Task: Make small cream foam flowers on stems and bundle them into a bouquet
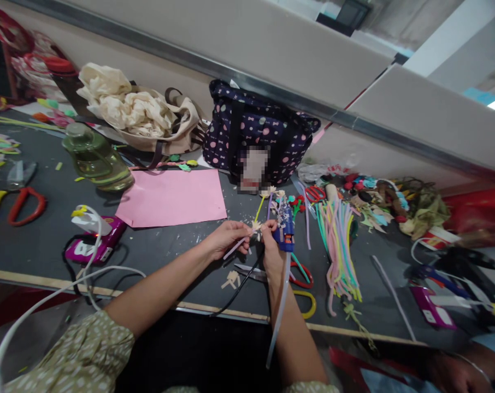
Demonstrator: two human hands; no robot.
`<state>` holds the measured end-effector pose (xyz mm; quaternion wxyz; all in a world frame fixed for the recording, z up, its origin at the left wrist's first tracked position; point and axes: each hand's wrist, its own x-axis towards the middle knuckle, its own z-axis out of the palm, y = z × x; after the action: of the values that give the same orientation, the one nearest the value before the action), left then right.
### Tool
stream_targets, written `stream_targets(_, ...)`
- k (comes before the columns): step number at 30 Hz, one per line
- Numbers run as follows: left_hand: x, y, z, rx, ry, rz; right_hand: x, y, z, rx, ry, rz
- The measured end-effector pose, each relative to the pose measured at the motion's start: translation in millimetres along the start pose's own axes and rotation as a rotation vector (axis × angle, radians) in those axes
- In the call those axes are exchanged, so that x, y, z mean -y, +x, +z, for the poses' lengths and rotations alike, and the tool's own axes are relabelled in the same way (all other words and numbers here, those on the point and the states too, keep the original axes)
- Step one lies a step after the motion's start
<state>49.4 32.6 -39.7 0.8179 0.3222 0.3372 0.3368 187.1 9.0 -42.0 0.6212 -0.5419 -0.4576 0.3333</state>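
Closest to the edge there's a cream paper scrap (231,279) on the dark table (182,256), plus some yellow-handled scissors (307,303) just by the right wrist. Hands are nearly together: left hand (234,240) is pinching a little cream flower (256,225) with a pale stem, right hand (273,243) is wrapped around a blue glue gun (287,224), its fingertips right up at the flower. Can't tell if they've got a petal. Past that, pink paper (176,196), then a dark patterned bag (264,131) against the partition (214,33).
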Motion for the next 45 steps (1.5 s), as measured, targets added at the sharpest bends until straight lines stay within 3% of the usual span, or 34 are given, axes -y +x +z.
stream_targets(10, -1, -1, 0.0, -0.001, -0.003, 0.010, 2, 0, 2, -0.013, 0.025, 0.017)
stream_targets(16, -1, 5, -5.8, 0.021, -0.186, 0.059, 6, 3, 5, -0.117, 0.156, 0.069)
stream_targets(20, -6, 5, -9.9, 0.036, -0.270, 0.048, 1, -1, 2, -0.040, 0.093, 0.093)
stream_targets(27, -18, -2, -8.7, -0.060, -0.177, 0.085, -5, -3, -2, 0.061, 0.014, 0.100)
stream_targets(34, -15, 2, -12.3, -0.184, -0.190, 0.216, 0, -9, 2, 0.196, 0.058, 0.056)
stream_targets(45, -17, 2, -14.9, -0.346, -0.119, 0.396, 5, -17, 2, 0.211, 0.074, 0.018)
